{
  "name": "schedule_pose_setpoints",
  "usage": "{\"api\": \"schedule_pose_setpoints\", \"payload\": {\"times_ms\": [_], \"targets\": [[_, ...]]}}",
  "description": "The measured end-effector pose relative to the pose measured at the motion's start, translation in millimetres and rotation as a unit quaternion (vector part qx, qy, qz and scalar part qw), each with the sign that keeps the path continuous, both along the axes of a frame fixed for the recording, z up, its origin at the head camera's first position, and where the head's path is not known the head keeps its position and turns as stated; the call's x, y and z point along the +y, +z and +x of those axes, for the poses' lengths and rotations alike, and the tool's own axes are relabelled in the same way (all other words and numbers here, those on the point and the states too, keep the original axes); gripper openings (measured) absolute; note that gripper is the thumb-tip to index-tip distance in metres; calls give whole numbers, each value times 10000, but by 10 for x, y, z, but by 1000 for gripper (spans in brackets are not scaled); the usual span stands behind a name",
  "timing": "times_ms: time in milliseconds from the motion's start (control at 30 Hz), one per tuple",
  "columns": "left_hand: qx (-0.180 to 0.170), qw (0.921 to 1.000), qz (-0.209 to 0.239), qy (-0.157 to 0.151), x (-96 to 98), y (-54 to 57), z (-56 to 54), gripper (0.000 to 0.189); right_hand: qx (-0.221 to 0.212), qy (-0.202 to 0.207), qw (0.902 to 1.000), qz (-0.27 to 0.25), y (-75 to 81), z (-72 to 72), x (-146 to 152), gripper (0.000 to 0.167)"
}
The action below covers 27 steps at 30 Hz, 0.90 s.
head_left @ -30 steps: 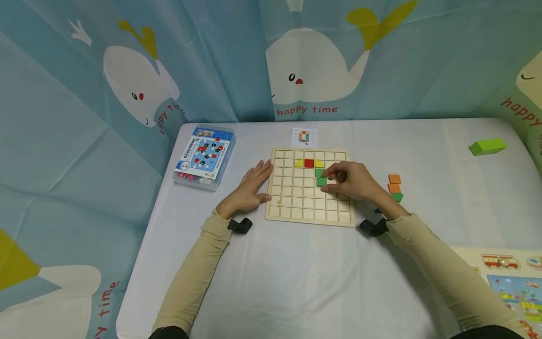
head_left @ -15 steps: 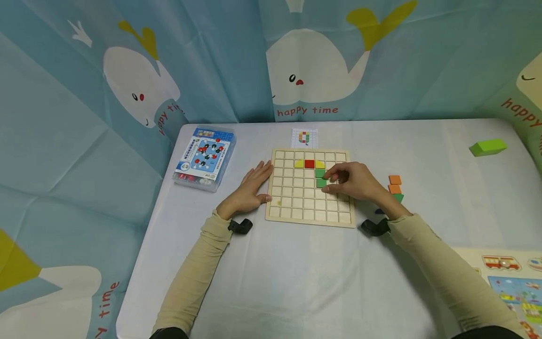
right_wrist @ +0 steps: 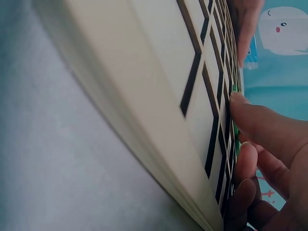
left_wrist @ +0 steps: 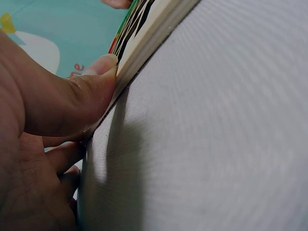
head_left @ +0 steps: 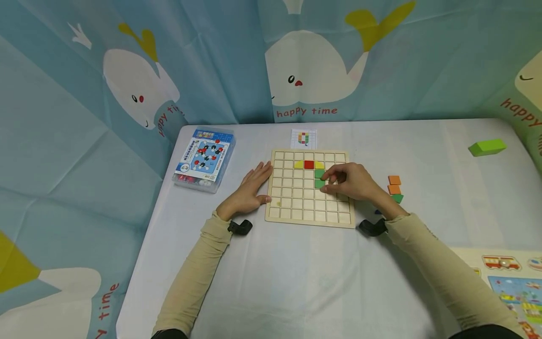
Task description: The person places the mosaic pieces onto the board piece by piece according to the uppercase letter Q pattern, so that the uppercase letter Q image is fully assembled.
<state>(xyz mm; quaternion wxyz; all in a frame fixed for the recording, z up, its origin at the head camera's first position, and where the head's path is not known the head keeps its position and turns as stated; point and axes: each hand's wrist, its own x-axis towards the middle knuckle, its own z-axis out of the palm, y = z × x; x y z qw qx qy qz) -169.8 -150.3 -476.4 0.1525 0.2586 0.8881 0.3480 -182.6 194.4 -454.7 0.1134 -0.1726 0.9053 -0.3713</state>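
Note:
A wooden grid board (head_left: 294, 201) lies on the table in the head view. Its second row from the back bears a red square tile (head_left: 309, 165) between two yellow rounded tiles, one being the left yellow tile (head_left: 298, 164). Under the right one come two green square tiles in a column, the upper green tile (head_left: 319, 173) and the lower green tile (head_left: 319, 183). My right hand (head_left: 352, 181) pinches the lower one between thumb and forefinger. Fingers spread, my left hand (head_left: 250, 189) rests at the board's left edge; its thumb (left_wrist: 94, 89) presses against the rim.
Behind the board lies a small pattern card (head_left: 303, 139). A boxed molecule set (head_left: 204, 159) stands left. Right of the board are orange squares (head_left: 394, 180), a green piece (head_left: 397, 198) and a dark blue piece (head_left: 378, 212). Farther off are a green block (head_left: 487, 147) and a picture board (head_left: 466, 256).
Almost nothing differs. Both hands keep their places, the right one still at the lower green tile; the head view shifts very slightly.

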Motion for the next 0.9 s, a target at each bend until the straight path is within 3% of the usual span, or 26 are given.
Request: {"api": "schedule_pose_setpoints", "payload": {"times_ms": [500,700,900], "targets": [[69,9999,-21,-72,-9,-17,1,90,-38,-33,9998,-177,41,7,80,26],[74,9999,-30,-105,-7,-22,3,90,-60,-354,9993,-42,179,13,321,30],[59,9999,-44,-87,-11,-17,-3,89,-187,-680,9961,520,307,-6,725,37]]}}
